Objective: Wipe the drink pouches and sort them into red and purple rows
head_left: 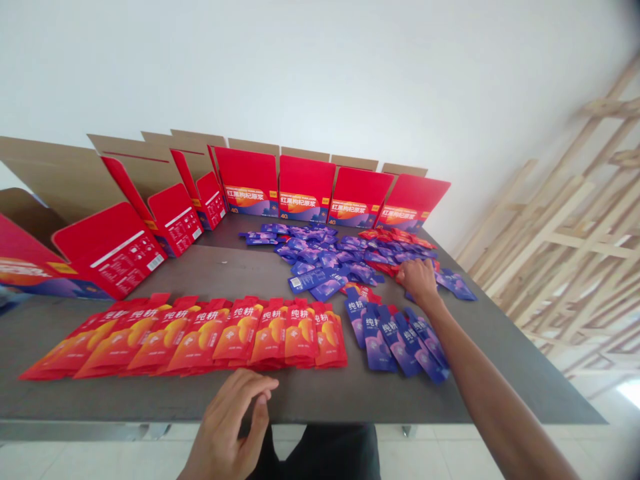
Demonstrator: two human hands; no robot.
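Observation:
My left hand (233, 417) hovers at the table's front edge, its fingers bent together and the thumb apart, holding nothing. Just beyond it, red pouches (240, 333) lie in a long row of overlapping stacks. My right hand (419, 279) reaches into the right side of a loose heap of purple pouches (313, 250). Its fingers curl down among purple and red pouches; whatever they grip is hidden. Below that wrist, several purple pouches (383, 340) lie fanned out, overlapping. More red pouches (400, 238) are at the back of the heap.
Open red cartons (250, 180) line the table's back, flaps raised. Other open cartons (107, 257) run down the left side. The grey table (220, 263) ends close to my legs. A wooden slatted frame (575, 240) stands past the right edge, and a white wall behind.

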